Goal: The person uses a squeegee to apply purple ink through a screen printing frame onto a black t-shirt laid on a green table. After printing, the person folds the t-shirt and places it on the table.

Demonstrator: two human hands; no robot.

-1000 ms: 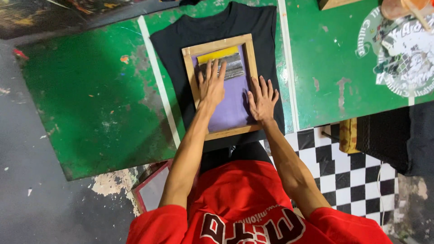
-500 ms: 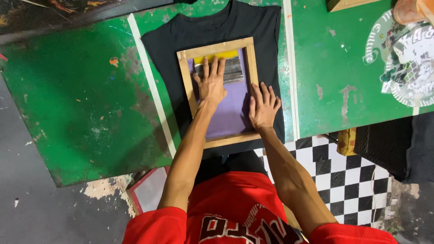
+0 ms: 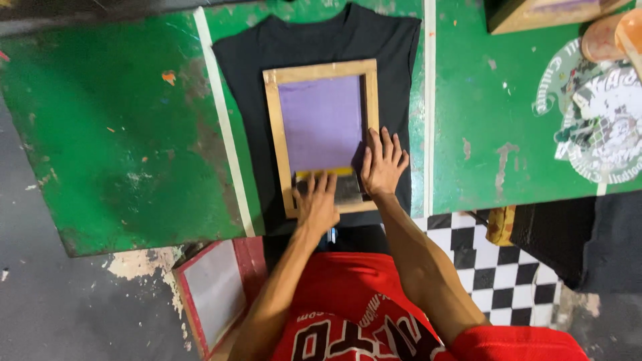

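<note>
Head view looks straight down on a worn green painted table [image 3: 120,134] crossed by pale tape lines. A black T-shirt [image 3: 314,40] lies flat on it, and on the shirt rests a rectangular wooden screen-printing frame with purple mesh [image 3: 321,124]. At the near end of the mesh sits a yellow-edged squeegee blade [image 3: 326,173] above a dark smear of ink.

The left hand [image 3: 315,204] lies on the near end of the frame, its fingers [image 3: 321,184] held close together and pressed flat on the squeegee; whether they curl around it cannot be told. The right hand [image 3: 382,164] rests palm down on the frame's right rail and the shirt just beside it, fingers spread and holding nothing.

Around the work: a second wooden frame [image 3: 535,13] pokes in at the top right corner of the table, well apart from the hands, and a round white-and-grey printed design [image 3: 595,127] covers the table's right side. Below the table edge there is a black-and-white chequered floor [image 3: 495,267], a red-framed panel [image 3: 214,287] leaning near the person's left arm, and a small yellowish object [image 3: 501,224] under the table rim, too indistinct to identify. The person's red shirt [image 3: 348,301] fills the bottom of the picture. Nothing lies between the hands and the frame.
</note>
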